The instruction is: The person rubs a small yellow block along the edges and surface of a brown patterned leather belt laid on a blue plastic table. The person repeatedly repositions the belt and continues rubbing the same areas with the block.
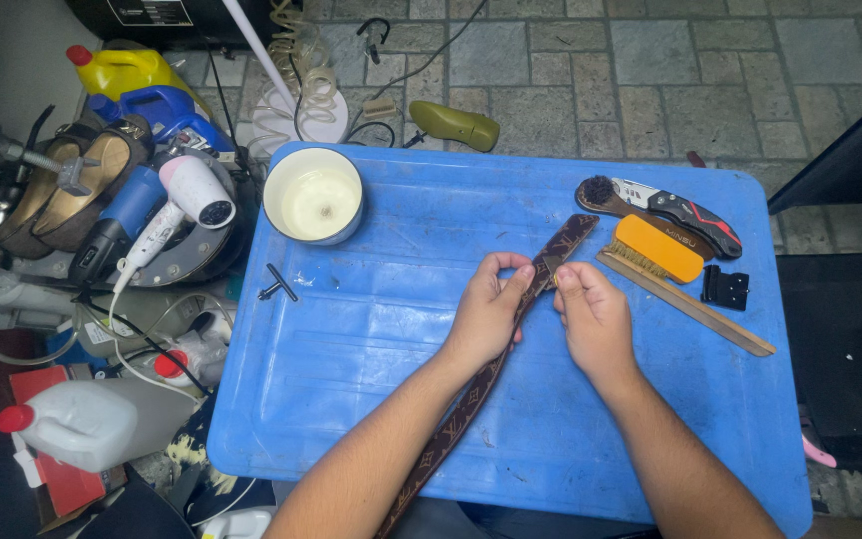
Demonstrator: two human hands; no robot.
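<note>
Head view: two hands pinch one belt.

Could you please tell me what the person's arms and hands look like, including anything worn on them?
Both forearms are bare as far as the picture's lower edge, with no sleeves in view. The left hand and right hand wear no gloves, and no rings, watch or bracelet can be seen. Fingernails are short and unpainted.

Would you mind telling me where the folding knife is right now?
In the head view, the folding knife lies at the blue table's far right corner, beside the orange-backed brush.
</note>
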